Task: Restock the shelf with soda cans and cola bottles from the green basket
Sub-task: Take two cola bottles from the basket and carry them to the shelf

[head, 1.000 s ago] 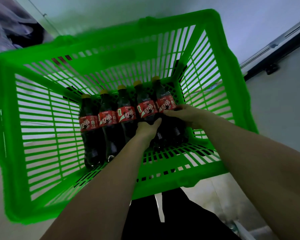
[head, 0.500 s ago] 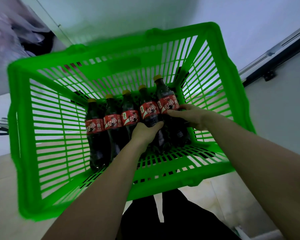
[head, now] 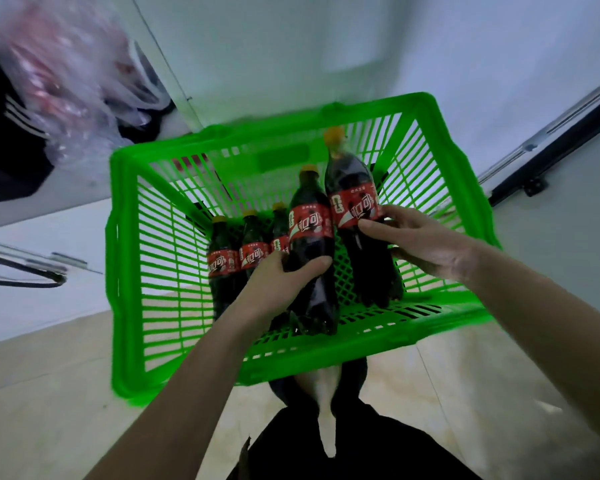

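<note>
While three dark cola bottles with red labels (head: 238, 261) stand in the slatted green plastic basket (head: 129, 237), the left hand (head: 278, 282) grips a fourth (head: 310, 244) and the right hand (head: 420, 244) seemingly clasps a fifth (head: 355, 209), either of which could slip or snag the rim.

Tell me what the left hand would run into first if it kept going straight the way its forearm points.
The left hand already grips a dark cola bottle with a red label. Straight on, it would probably meet the three cola bottles left standing just beyond it, then the green plastic basket's far slatted wall; depth is unclear.
</note>
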